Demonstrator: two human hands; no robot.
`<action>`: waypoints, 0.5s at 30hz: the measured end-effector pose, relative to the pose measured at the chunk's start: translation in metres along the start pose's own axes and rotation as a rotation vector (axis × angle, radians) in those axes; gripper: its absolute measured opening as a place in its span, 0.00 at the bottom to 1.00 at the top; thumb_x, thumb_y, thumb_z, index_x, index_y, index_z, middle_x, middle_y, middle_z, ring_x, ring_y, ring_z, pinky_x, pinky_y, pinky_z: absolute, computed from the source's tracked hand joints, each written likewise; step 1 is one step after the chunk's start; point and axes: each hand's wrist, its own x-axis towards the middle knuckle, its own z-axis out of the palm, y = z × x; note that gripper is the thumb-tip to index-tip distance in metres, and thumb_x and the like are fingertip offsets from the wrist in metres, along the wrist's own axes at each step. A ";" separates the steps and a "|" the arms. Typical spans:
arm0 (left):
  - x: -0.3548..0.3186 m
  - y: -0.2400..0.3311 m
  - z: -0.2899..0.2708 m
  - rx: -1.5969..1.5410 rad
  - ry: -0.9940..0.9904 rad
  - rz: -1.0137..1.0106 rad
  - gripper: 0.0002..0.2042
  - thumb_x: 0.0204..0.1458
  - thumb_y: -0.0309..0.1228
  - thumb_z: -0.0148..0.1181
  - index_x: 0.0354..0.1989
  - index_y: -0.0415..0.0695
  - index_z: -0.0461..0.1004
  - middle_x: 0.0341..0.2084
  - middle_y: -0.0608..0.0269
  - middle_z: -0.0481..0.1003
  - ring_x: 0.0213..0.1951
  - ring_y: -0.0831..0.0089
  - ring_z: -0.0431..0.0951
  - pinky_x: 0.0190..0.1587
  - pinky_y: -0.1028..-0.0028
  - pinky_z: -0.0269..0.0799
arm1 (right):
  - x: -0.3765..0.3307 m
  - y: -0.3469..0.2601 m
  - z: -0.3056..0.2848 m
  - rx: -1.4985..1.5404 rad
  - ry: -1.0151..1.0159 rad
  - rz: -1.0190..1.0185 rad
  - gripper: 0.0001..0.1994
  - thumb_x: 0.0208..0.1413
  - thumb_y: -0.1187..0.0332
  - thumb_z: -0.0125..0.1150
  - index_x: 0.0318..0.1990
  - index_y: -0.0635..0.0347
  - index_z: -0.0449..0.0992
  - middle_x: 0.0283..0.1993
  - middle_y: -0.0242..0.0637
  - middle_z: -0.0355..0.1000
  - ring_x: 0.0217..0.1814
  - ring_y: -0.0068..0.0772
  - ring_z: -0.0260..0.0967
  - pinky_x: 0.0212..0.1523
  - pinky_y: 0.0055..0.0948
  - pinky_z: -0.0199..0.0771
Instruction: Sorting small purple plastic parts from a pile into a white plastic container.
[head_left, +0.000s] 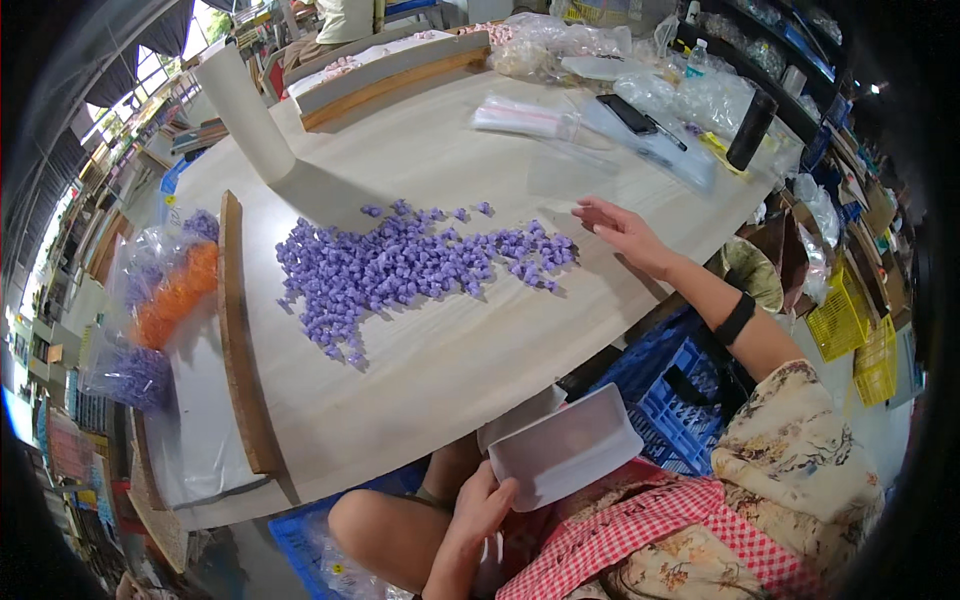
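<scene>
My left hand (pixel 483 505) grips the near corner of a shallow white plastic tray (pixel 568 450), its thumb over the rim. The tray is tilted above my lap, just off the table's edge. Another pale piece (pixel 515 415) shows partly behind it; I cannot tell whether it belongs to the tray. Over the table, my right hand (pixel 625 238) is open with its fingers stretched out to the left. It holds nothing and hovers right of a spread heap of small purple pieces (pixel 390 262), apart from them.
A wooden strip (pixel 240 340) borders the table's left side, beside clear bags of purple and orange pieces (pixel 175 300). Farther back stand a white roll (pixel 245 115) and a wood-edged barrier (pixel 400 80). Plastic bags (pixel 525 117), a phone (pixel 627 115) and a black cylinder (pixel 752 130) lie far right. A blue crate (pixel 670 400) is below.
</scene>
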 end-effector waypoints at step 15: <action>0.001 0.028 0.002 0.314 0.093 -0.152 0.18 0.44 0.38 0.52 0.28 0.29 0.70 0.22 0.46 0.71 0.28 0.61 0.73 0.33 0.65 0.68 | 0.002 -0.004 0.023 -0.525 0.094 -0.273 0.11 0.44 0.83 0.58 0.37 0.62 0.76 0.44 0.37 0.72 0.47 0.33 0.68 0.44 0.28 0.72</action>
